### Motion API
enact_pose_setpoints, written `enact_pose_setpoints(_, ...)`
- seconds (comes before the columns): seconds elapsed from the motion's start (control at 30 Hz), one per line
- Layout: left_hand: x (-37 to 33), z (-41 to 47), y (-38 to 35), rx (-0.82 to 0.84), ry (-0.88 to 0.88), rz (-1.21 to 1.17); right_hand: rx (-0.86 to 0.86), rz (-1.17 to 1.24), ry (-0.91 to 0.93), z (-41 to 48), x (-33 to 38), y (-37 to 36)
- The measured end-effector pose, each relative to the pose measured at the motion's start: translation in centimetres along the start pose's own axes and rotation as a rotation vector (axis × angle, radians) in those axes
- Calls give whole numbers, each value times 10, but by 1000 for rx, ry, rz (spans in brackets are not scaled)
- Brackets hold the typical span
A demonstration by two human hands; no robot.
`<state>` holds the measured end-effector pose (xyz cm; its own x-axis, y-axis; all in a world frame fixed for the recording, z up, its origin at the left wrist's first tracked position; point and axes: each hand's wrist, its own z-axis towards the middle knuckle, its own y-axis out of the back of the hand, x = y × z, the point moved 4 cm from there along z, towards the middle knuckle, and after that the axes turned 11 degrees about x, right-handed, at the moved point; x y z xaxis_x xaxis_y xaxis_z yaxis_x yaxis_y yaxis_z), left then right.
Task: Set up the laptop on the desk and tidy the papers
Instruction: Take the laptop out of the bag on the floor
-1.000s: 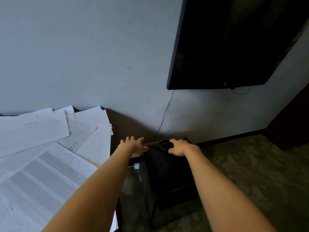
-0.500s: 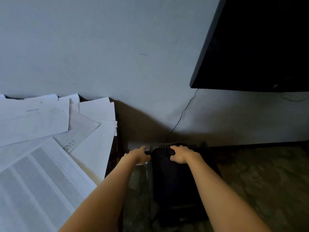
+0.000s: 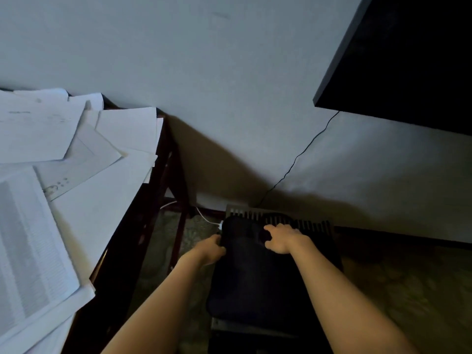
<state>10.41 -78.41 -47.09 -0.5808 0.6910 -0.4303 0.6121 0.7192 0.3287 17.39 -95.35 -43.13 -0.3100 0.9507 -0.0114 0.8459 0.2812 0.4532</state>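
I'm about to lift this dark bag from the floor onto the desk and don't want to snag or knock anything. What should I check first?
1. Left hand holding the dark bag: ok, its fingers curl round the left edge.
2. Right hand holding: ok, fingers and thumb curl into the bag's top.
3. White cable free of the bag: cannot tell; it runs to the bag's upper left corner.
4. Room on the desk: not ok, loose papers cover what shows of it.
5. Bag closed: cannot tell, too dark.
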Motion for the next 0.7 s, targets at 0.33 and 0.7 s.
enact_pose_setpoints(0.33,-29,94,9,-102,-52,-196,-57,-9,73,94,-33,21)
enact_pose_setpoints(0.7,-72,153,-4,-98,-54,431,60,163,47,153,-80,-10)
